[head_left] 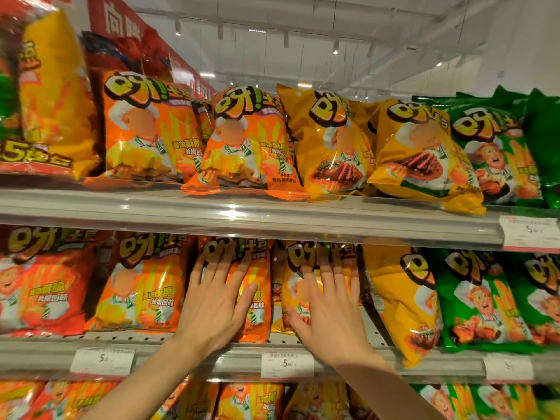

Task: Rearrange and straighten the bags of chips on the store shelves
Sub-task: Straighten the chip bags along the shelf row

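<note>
— What's going on at the middle shelf (212, 360)?

— Both hands are flat against bags. The left hand (216, 301) lies with straight, spread fingers on the orange bag (257, 298); the right hand (328, 304) does the same on the yellow bag (295, 286) just beside it. Neither grips anything; the palms only press.

— Why press rather than grab?

— My guess is to push the two upright and back into line, since these packs are puffy and would slip or crumple if pinched.

— Anything in the way?

— Neighbours crowd close: another orange bag (142, 286) on the left, and a tilted yellow bag (403, 301) on the right, leaning out over the shelf lip. The upper shelf (242, 212) hangs right above the fingertips, so there's little headroom. Up there a yellow pack (424, 156) also sits askew, its corner over the edge. Price tags (287, 364) run along the rail below the wrists.
</note>
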Demonstrator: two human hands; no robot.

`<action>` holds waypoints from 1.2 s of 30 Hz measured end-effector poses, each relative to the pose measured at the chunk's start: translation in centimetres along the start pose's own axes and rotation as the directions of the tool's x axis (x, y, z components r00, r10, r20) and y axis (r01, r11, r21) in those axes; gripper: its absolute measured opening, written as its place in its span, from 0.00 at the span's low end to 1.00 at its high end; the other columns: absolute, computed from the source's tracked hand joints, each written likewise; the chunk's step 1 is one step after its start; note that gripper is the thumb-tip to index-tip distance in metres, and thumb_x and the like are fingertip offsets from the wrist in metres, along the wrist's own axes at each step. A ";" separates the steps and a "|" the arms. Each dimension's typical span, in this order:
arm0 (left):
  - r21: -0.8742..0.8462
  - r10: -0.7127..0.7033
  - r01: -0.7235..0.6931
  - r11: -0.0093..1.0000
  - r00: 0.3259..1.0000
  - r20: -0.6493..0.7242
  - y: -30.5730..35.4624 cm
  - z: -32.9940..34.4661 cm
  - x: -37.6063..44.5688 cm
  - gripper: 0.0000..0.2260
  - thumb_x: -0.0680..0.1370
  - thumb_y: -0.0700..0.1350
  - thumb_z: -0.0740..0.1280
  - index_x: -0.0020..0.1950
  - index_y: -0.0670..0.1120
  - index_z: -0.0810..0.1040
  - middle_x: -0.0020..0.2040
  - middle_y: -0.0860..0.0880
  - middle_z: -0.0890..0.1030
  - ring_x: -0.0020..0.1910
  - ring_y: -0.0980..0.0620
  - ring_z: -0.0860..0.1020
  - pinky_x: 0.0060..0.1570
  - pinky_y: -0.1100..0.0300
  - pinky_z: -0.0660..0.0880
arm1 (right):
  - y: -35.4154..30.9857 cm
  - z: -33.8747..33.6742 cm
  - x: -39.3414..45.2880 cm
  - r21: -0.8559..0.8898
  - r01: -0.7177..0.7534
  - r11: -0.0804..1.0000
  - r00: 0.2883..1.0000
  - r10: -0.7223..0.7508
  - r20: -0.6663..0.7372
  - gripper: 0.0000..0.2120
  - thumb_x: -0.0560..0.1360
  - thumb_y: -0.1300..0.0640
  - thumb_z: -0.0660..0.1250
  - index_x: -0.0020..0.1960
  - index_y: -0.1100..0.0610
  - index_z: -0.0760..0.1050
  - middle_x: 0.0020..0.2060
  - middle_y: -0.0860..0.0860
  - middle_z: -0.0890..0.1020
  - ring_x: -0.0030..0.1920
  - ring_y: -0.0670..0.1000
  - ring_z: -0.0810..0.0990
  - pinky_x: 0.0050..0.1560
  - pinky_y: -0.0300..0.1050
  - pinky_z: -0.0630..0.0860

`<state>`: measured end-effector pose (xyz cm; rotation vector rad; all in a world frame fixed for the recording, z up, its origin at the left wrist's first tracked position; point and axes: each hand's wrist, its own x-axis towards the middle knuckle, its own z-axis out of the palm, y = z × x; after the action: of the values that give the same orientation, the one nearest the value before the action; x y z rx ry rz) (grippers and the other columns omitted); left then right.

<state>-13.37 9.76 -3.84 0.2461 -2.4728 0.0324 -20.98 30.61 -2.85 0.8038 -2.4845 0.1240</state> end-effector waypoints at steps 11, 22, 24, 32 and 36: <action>-0.008 -0.003 0.003 1.000 1.000 -0.026 0.0 -0.1 0.0 0.27 0.83 0.62 0.47 0.78 0.51 0.66 0.79 0.46 0.63 0.80 0.46 0.57 0.76 0.40 0.54 | -0.7 1.0 0.6 0.101 -0.058 0.993 0.998 0.060 -0.022 0.35 0.76 0.30 0.47 0.76 0.49 0.58 0.73 0.55 0.63 0.76 0.59 0.55 0.74 0.67 0.49; 0.025 -0.028 0.029 0.999 0.999 -0.039 -0.1 0.3 0.0 0.29 0.83 0.62 0.46 0.77 0.49 0.69 0.77 0.43 0.67 0.79 0.43 0.60 0.76 0.40 0.54 | -1.4 1.2 0.7 0.069 0.001 0.998 0.998 0.003 -0.060 0.34 0.79 0.33 0.43 0.79 0.50 0.56 0.80 0.57 0.53 0.79 0.61 0.46 0.74 0.70 0.40; 0.039 -0.030 0.032 0.999 0.999 -0.040 0.0 0.4 0.1 0.28 0.83 0.62 0.48 0.77 0.49 0.69 0.77 0.42 0.66 0.79 0.43 0.59 0.76 0.40 0.54 | -1.6 1.2 0.8 0.059 0.007 0.998 0.998 -0.003 -0.067 0.34 0.80 0.33 0.43 0.78 0.51 0.59 0.79 0.59 0.54 0.79 0.62 0.48 0.74 0.69 0.43; -0.107 -0.055 0.035 0.994 0.982 -0.182 1.5 -0.6 -0.4 0.26 0.83 0.59 0.51 0.72 0.45 0.73 0.68 0.42 0.75 0.70 0.41 0.71 0.71 0.44 0.63 | 0.3 -0.3 -0.1 0.286 0.103 0.953 0.981 -0.049 -0.189 0.29 0.81 0.36 0.48 0.77 0.50 0.57 0.74 0.53 0.64 0.76 0.55 0.56 0.76 0.57 0.50; -0.436 -0.080 -0.045 0.899 0.961 -0.264 6.4 -1.6 -0.1 0.16 0.82 0.55 0.57 0.64 0.49 0.75 0.56 0.52 0.76 0.55 0.53 0.75 0.51 0.59 0.69 | 4.1 -2.8 -1.3 0.331 0.229 0.916 0.902 -0.072 -0.425 0.21 0.81 0.47 0.60 0.70 0.54 0.69 0.65 0.54 0.71 0.67 0.55 0.69 0.67 0.53 0.66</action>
<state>-13.48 16.25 -2.43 0.0604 -2.1278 -0.4666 -21.19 35.34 -0.86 1.0084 -2.0165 0.6589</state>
